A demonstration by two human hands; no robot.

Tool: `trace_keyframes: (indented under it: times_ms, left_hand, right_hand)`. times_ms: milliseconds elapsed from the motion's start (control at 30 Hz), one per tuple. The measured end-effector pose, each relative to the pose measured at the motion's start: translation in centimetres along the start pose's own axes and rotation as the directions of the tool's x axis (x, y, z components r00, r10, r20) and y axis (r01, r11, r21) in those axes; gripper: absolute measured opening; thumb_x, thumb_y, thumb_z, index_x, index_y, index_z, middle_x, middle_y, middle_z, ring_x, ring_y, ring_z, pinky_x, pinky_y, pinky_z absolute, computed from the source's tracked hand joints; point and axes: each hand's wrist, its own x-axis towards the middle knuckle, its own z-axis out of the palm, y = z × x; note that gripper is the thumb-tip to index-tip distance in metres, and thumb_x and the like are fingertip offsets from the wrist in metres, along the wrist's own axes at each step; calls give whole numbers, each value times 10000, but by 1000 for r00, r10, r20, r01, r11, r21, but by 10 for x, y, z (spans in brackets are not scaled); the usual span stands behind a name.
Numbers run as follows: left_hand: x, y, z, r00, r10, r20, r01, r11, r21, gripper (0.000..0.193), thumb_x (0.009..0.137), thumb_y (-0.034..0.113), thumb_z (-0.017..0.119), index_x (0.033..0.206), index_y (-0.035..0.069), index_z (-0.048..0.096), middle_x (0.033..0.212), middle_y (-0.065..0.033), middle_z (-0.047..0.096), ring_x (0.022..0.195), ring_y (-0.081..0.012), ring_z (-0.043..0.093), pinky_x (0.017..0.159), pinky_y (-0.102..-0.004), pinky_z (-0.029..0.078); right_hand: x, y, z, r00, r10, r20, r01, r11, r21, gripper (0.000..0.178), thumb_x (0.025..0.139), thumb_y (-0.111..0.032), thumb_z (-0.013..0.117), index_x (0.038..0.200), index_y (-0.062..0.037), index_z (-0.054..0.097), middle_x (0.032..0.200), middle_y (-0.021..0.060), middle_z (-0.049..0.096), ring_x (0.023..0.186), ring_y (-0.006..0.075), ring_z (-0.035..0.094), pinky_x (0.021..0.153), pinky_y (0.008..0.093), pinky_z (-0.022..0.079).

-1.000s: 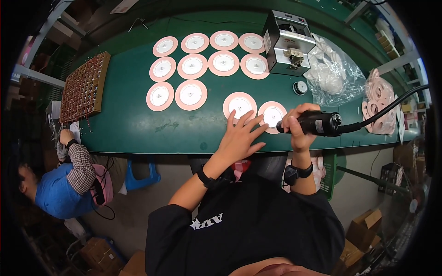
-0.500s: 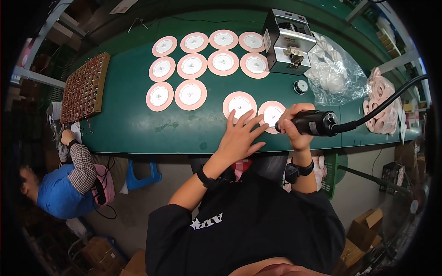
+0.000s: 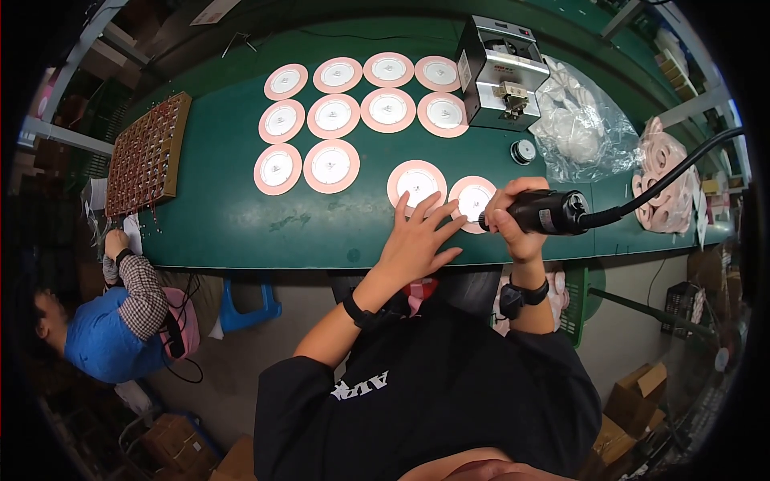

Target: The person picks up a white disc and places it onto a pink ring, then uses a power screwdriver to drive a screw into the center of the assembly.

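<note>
My right hand (image 3: 515, 220) is wrapped round a black corded electric screwdriver (image 3: 553, 213), held nearly level. Its tip points left and meets the lower edge of a pink-rimmed white disc (image 3: 473, 199). Spread fingers of my left hand (image 3: 419, 232) rest on the lower part of a second pink and white disc (image 3: 416, 186), with some fingertips reaching the edge of the first. Beyond them, several matching discs (image 3: 334, 116) lie in rows on the green table. Where the screwdriver's bit touches is too small to make out.
A black and silver machine (image 3: 504, 76) stands at the back. Right of it are a small round metal part (image 3: 524, 151), a clear bag of white parts (image 3: 577, 128) and bagged pink parts (image 3: 664, 180). A rack of small parts (image 3: 150, 156) sits left, near a seated co-worker (image 3: 120, 325).
Almost nothing differs. My hands, the screwdriver and the discs hold their places, apart from a very slight shift of the screwdriver and its cord.
</note>
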Motion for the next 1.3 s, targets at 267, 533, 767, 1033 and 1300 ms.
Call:
trace_keyframes:
  times_ms: [267, 533, 767, 1033, 1300]
  left_hand:
    - [-1, -3, 1, 1000, 12, -25, -12, 1000, -20, 533, 866, 432, 734, 1334, 196, 639, 1455, -25, 525, 1417, -297, 409, 1176, -657, 209]
    - [-2, -2, 2, 1000, 2, -30, -3, 1000, -24, 561, 846, 415, 762, 1352, 209, 634, 1459, -17, 535, 1412, -291, 419, 1178, -647, 218]
    - [-3, -3, 1, 1000, -5, -29, 4, 999, -32, 548, 847, 394, 767, 1346, 208, 638, 1461, -19, 534, 1413, -289, 419, 1176, -642, 228]
    - [-1, 0, 0, 1000, -2, -26, 1, 999, -44, 501, 862, 381, 752, 1311, 183, 652, 1448, -31, 536, 1408, -298, 420, 1177, -644, 228]
    - [1, -1, 1, 1000, -2, -23, 0, 999, -52, 492, 864, 374, 748, 1310, 191, 652, 1446, -31, 538, 1404, -300, 427, 1178, -642, 231]
  right_hand:
    - [125, -22, -42, 968, -215, -129, 205, 975, -87, 340, 896, 12, 661, 1208, -9, 526, 721, 52, 526, 525, 165, 519, 551, 337, 482]
    - [188, 26, -65, 944, -175, -281, 158, 984, -80, 217, 882, 48, 692, 1064, 4, 583, 748, 69, 563, 575, 172, 569, 554, 338, 496]
    - [178, 3, -54, 910, -271, -315, 268, 962, -54, 220, 880, 63, 690, 1062, 14, 577, 729, 74, 566, 551, 172, 560, 549, 341, 496]
    - [182, 8, -56, 922, -263, -283, 216, 959, -186, 199, 882, 45, 692, 1035, 11, 569, 731, 77, 567, 540, 173, 553, 541, 337, 487]
    - [88, -17, -26, 977, -74, -202, 92, 993, 79, 282, 891, 33, 646, 1130, -3, 500, 700, 77, 538, 515, 161, 518, 536, 334, 480]
